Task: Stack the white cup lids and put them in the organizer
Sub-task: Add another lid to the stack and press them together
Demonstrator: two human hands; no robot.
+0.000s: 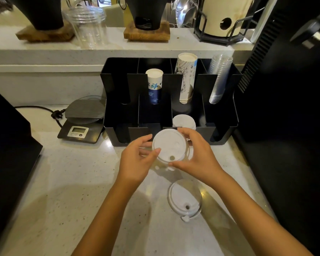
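I hold a stack of white cup lids (169, 145) above the counter, just in front of the black organizer (220, 119). My left hand (137, 159) grips its left edge and my right hand (196, 156) grips its right and near edge. The top lid shows a small round hole near its front. Another white lid (184, 198) with a sip hole and a tab lies flat on the counter below my right forearm. More white lids (184, 121) rest in the organizer's front compartment, right of centre.
The organizer's rear slots hold a blue-print paper cup stack (154, 85), a taller printed paper cup stack (187, 76) and clear plastic cups (220, 78). A digital scale (81, 122) with a cable sits to the left. Dark machines flank both sides.
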